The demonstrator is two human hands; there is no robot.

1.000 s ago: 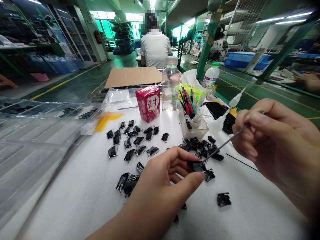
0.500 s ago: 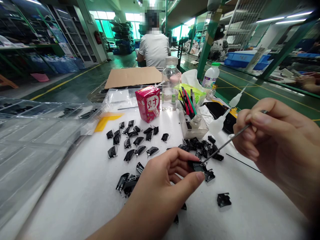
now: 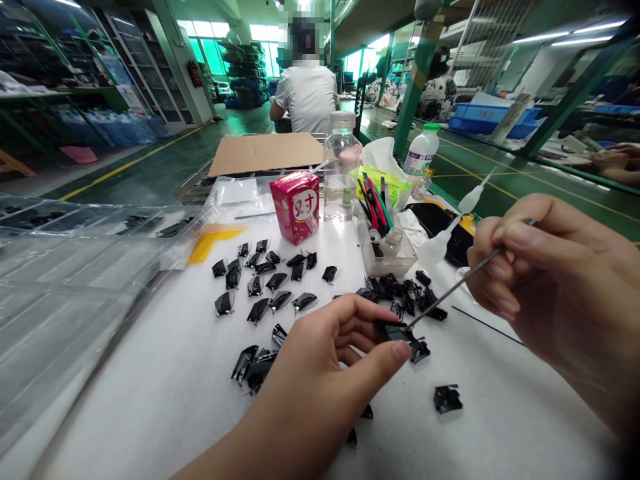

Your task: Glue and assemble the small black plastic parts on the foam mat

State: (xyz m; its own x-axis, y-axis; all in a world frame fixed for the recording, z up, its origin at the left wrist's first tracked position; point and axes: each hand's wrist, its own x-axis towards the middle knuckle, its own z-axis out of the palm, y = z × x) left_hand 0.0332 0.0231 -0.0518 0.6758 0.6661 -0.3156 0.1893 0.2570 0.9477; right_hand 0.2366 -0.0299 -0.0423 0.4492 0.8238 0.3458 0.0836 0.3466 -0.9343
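Observation:
Between the thumb and fingers of my left hand [image 3: 345, 360] is a small glossy black plastic part [image 3: 395, 331], held just above the white tabletop [image 3: 175, 387]. My right hand [image 3: 545, 267] pinches a thin metal rod [image 3: 455, 285]. The rod slants down to the left, and its tip touches or nearly touches the black part. Loose black pieces [image 3: 400, 290] lie heaped behind my left fingers. One more black piece [image 3: 447, 399] rests alone below my right hand, and others [image 3: 255, 369] sit left of my left wrist.
Black pieces with clear edges [image 3: 267, 283] lie spread out at centre left. Behind them stand a red drink carton [image 3: 295, 207], a clear bottle [image 3: 341, 173] and a box of pens and knives [image 3: 390, 263]. A clear compartment tray [image 3: 75, 293] fills the left side. A co-worker [image 3: 307, 93] sits ahead.
The rod's tip has shifted very slightly to the right on the black part. Both hands otherwise keep nearly the same position and grip.

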